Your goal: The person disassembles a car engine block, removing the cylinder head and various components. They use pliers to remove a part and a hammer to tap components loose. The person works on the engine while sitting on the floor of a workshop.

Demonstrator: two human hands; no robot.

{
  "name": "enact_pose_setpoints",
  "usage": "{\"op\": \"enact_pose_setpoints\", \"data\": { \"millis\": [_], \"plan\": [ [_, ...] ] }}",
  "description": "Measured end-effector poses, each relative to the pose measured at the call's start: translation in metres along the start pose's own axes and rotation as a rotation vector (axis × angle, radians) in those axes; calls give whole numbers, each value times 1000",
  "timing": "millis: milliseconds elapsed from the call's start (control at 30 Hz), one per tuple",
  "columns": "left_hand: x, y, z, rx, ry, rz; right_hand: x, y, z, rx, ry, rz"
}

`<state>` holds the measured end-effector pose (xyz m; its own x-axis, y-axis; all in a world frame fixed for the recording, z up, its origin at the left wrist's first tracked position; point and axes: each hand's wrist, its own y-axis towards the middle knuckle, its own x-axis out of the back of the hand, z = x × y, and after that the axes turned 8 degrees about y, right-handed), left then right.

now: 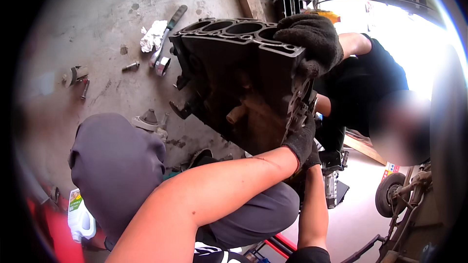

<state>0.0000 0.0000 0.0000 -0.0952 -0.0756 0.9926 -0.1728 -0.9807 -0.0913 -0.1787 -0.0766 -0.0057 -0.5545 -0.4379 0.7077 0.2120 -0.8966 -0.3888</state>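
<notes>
Head view, engine block [224, 78], stained floor [105, 29]

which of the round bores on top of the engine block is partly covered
The rightmost bore in the row: the co-worker's gloved hand overlaps it. The other three bores, to its left, have no hand over them.

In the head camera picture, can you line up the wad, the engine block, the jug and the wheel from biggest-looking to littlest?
1. Engine block, easily the biggest
2. White jug and wheel: they look about alike, so I can't rank them
3. White wad
</notes>
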Motion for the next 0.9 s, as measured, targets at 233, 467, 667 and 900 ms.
{"op": "enact_pose_setpoints", "data": {
  "millis": [233, 467, 667, 900],
  "plan": [
    [5, 4, 1, -85, 281, -33, 31, -10, -40, -114, 375, 128],
    [12, 7, -1, -102, 110, -118, 28, 33, 37, -3, -576, -129],
    [11, -20, 27, -230, 104, -159, -27, -21, 60, 180, -100, 159],
    [29, -45, 62, -266, -38, -284, 9, 15, 45, 128, -408, -252]
  ]
}}
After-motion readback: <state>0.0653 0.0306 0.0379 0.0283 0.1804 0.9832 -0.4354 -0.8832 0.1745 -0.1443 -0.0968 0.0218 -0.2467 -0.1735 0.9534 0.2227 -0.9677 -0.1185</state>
